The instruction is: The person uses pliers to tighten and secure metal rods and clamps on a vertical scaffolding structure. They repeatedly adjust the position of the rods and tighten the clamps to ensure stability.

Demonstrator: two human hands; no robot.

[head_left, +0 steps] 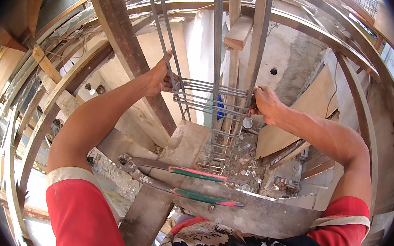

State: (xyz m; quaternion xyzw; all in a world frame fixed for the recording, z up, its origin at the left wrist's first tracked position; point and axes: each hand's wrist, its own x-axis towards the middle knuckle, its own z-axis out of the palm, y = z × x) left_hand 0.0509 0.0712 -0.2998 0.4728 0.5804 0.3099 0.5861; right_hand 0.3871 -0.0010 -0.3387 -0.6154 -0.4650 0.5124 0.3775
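A tall cage of steel reinforcing bars (215,51) stands upright in front of me. Several square steel stirrups (213,95) are bunched around its bars at chest height. My left hand (159,78) is closed at the left corner, its thumb up along a vertical bar and its fingers curled by the stirrups. On the opposite corner, my right hand (265,104) is closed around the stirrup ends; its fingertips are partly hidden. Nearer to me, a bolt cutter (178,176) with green and red handles lies across wooden planks, touched by neither hand.
Thick wooden posts (127,49) and beams surround me. A wide plank (247,210) runs across in front of my body. More stirrups (210,164) and rubble (247,165) lie far below, beside a white cup-like object (247,123). A plywood sheet (295,119) leans at the right.
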